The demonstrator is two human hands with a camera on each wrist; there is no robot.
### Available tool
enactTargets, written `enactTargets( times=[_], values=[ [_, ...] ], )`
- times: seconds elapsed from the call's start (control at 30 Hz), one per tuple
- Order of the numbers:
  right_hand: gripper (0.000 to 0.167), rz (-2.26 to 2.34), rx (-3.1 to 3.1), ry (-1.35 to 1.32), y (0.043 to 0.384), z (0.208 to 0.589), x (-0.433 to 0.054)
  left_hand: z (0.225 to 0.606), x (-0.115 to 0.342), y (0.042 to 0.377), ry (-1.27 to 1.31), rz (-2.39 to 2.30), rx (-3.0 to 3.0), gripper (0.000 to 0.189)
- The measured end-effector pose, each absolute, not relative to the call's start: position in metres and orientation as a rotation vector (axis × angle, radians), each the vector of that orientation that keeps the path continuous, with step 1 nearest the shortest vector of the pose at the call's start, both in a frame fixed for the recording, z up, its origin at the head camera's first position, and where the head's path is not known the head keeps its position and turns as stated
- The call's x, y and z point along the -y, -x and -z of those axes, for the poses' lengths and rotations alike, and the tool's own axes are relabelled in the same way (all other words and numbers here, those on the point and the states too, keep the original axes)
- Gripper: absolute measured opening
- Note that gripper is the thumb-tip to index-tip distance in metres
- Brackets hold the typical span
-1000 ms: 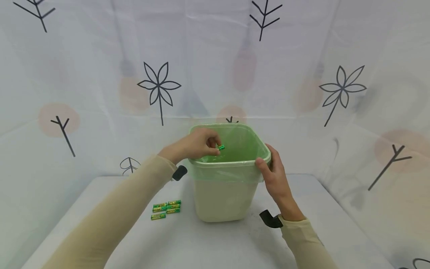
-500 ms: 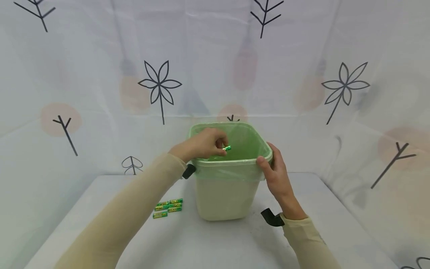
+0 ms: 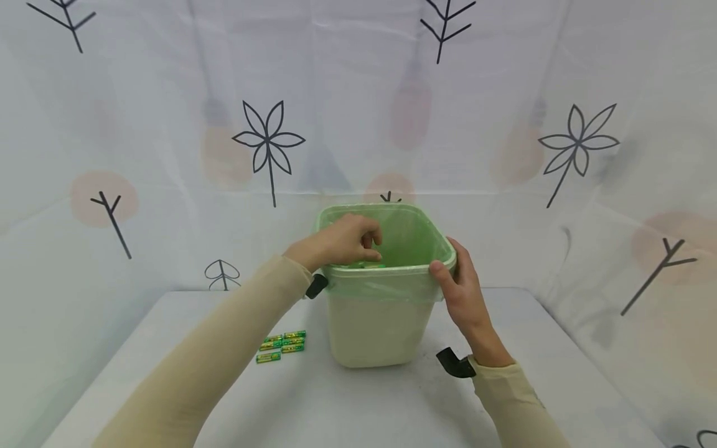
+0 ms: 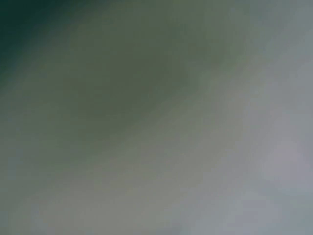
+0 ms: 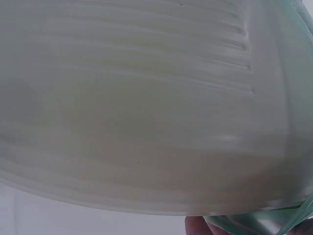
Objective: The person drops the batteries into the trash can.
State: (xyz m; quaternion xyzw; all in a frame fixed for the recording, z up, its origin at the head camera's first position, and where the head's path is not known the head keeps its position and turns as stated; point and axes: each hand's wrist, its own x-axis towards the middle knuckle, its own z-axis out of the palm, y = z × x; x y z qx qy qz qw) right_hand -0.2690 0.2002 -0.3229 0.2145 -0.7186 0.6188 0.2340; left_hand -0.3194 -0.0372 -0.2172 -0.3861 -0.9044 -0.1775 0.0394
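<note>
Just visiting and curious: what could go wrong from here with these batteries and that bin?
The left hand hangs over the bin and might snag its thin liner. Loose batteries on the table might roll if nudged. The right hand grips the rim, so a hard pull might tip the bin.

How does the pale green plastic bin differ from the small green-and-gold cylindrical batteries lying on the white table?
Size: the bin is much larger than any of the batteries. Pose: the bin stands with its opening upward, while the batteries lie on their sides. Contact: the right hand grips the bin, while no hand touches these batteries. Shared: both rest on the white table and both show green.
</note>
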Motion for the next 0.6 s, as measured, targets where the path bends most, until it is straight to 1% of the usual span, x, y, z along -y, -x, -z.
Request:
enactTargets(
  times=[0.4,0.6],
  values=[
    [0.052,-1.698,1.974,-0.603,0.269,0.323,-0.2,0.215,0.041,0.317,1.188,0.61,2.702,0.02],
    [0.052,-1.7,1.965,-0.591,0.27,0.324,-0.201,0.211,0.05,0.312,1.182,0.661,2.629,0.018]
  ],
)
